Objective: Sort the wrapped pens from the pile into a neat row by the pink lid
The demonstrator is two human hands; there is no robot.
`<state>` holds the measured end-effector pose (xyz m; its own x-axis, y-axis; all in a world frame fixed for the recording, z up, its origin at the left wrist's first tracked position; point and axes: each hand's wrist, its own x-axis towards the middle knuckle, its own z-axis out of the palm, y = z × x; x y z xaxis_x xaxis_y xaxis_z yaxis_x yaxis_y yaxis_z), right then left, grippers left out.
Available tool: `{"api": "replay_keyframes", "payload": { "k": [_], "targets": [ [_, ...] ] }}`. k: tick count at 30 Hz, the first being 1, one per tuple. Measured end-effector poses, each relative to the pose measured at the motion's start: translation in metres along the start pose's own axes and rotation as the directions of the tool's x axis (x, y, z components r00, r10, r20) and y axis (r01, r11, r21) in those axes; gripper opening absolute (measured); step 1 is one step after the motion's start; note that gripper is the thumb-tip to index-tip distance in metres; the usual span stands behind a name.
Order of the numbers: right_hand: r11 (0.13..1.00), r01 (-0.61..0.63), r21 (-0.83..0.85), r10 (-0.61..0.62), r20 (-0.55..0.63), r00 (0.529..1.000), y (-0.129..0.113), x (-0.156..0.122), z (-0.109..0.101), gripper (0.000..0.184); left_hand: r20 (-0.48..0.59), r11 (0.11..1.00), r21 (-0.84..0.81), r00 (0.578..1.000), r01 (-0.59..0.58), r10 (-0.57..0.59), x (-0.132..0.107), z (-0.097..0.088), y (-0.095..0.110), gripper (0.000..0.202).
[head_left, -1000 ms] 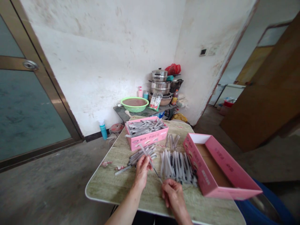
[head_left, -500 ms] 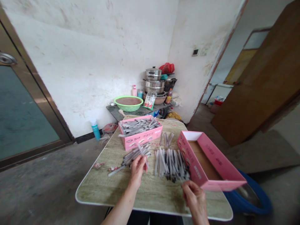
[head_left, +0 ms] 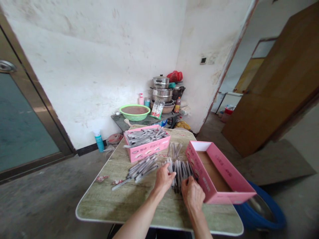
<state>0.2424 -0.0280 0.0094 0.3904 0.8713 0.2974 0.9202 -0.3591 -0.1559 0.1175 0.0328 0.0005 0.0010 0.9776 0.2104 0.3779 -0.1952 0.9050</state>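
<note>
On the marbled table [head_left: 124, 199], my left hand [head_left: 164, 179] rests against the left side of a row of grey and black pens [head_left: 178, 166], its fingers curled onto them. My right hand [head_left: 193, 196] closes over the near end of the same row, right beside an empty pink box [head_left: 219, 172]. A second loose heap of pens [head_left: 142, 166] lies to the left of my left hand. Further back stands a pink box full of pens [head_left: 147, 141].
A blue tub [head_left: 261, 212] sits on the floor under the table's right corner. Behind the table, a low stand holds a green basin [head_left: 134, 112], stacked steel pots [head_left: 161, 89] and bottles. A wooden door [head_left: 274, 89] leans at the right.
My left hand moved right from the loose heap to the row of pens. My right hand came forward from the table's near edge onto the same row. The view shifted slightly.
</note>
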Motion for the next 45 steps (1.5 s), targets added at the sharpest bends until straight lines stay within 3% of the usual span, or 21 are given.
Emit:
{"api": "replay_keyframes", "payload": {
  "k": [6, 9, 12, 17, 20, 23, 26, 29, 32, 37, 39, 42, 45],
  "targets": [
    [0.999, 0.026, 0.04, -0.026, -0.015, 1.0, 0.009, -0.003, 0.004, 0.03, 0.018, 0.997, 0.074, 1.0, 0.001, -0.002, 0.002, 0.01, 0.002, 0.041],
    [0.993, 0.032, 0.112, -0.023, -0.085, 0.996, 0.014, -0.007, 0.01, 0.033, 0.006, 0.999, 0.035, 0.999, -0.037, 0.036, -0.001, 0.006, 0.001, 0.035],
    [0.953, 0.132, 0.274, -0.081, -0.189, 0.979, 0.015, -0.02, 0.019, 0.042, -0.007, 0.999, -0.003, 0.999, -0.052, 0.052, -0.005, -0.001, -0.002, 0.031],
    [0.731, 0.402, 0.551, -0.323, -0.239, 0.916, 0.006, -0.052, 0.031, 0.042, -0.043, 0.994, -0.02, 0.993, -0.111, 0.11, -0.011, -0.029, -0.015, 0.026],
    [0.638, 0.461, 0.617, -0.437, -0.203, 0.877, 0.001, -0.06, 0.032, 0.035, -0.116, 0.985, 0.08, 0.98, -0.151, 0.16, -0.01, -0.058, -0.026, 0.024],
    [0.622, 0.448, 0.642, -0.452, -0.173, 0.875, 0.0, -0.059, 0.032, 0.034, -0.188, 0.955, 0.286, 0.972, -0.086, 0.144, -0.007, -0.088, -0.035, 0.02],
    [0.621, 0.441, 0.648, -0.458, -0.157, 0.875, 0.001, -0.057, 0.033, 0.033, -0.16, 0.9, 0.434, 0.986, 0.028, 0.047, -0.005, -0.106, -0.042, 0.015],
    [0.614, 0.451, 0.647, -0.473, -0.156, 0.867, 0.001, -0.056, 0.034, 0.031, -0.114, 0.874, 0.483, 0.994, 0.051, 0.005, -0.004, -0.11, -0.047, 0.018],
    [0.611, 0.452, 0.65, -0.473, -0.158, 0.867, 0.001, -0.057, 0.033, 0.029, -0.103, 0.883, 0.468, 0.994, 0.009, 0.044, -0.003, -0.108, -0.049, 0.017],
    [0.613, 0.441, 0.656, -0.474, -0.142, 0.869, 0.0, -0.058, 0.031, 0.032, -0.155, 0.957, 0.288, 0.987, -0.007, 0.053, 0.0, -0.108, -0.048, 0.01],
    [0.619, 0.433, 0.655, -0.47, -0.132, 0.873, 0.0, -0.058, 0.032, 0.032, -0.135, 0.987, 0.163, 0.991, 0.017, 0.005, 0.0, -0.108, -0.046, 0.004],
    [0.629, 0.421, 0.654, -0.456, -0.128, 0.881, 0.001, -0.058, 0.034, 0.032, 0.036, 0.965, -0.217, 0.989, 0.147, -0.143, -0.003, -0.103, -0.04, 0.02],
    [0.627, 0.402, 0.668, -0.446, -0.115, 0.888, 0.0, -0.058, 0.032, 0.032, 0.27, 0.785, -0.545, 0.948, 0.294, -0.167, -0.013, -0.091, -0.037, 0.036]
  ]
}}
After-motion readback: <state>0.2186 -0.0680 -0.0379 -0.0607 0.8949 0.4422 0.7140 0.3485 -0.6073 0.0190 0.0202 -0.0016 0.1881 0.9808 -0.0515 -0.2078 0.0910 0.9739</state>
